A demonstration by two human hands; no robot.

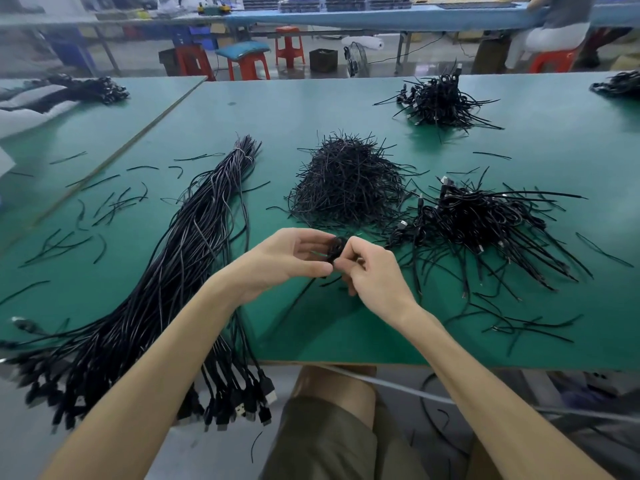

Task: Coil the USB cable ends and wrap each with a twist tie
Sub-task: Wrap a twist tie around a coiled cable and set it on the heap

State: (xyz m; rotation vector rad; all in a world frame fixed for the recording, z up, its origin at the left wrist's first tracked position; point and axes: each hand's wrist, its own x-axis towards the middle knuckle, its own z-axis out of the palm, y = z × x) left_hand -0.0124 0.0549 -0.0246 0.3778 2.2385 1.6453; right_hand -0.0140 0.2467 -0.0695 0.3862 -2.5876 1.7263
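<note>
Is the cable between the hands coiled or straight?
Coiled: the cable forms a small black loop pinched between left hand and right hand; its tail trails below.

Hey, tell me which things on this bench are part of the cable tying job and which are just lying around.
In the job: left hand and right hand, both holding the cable coil; uncoiled cable bundle; twist tie pile; pile of coiled cables.
Just lying about: red stools; floor fan; stray ties scattered at the left.
</note>
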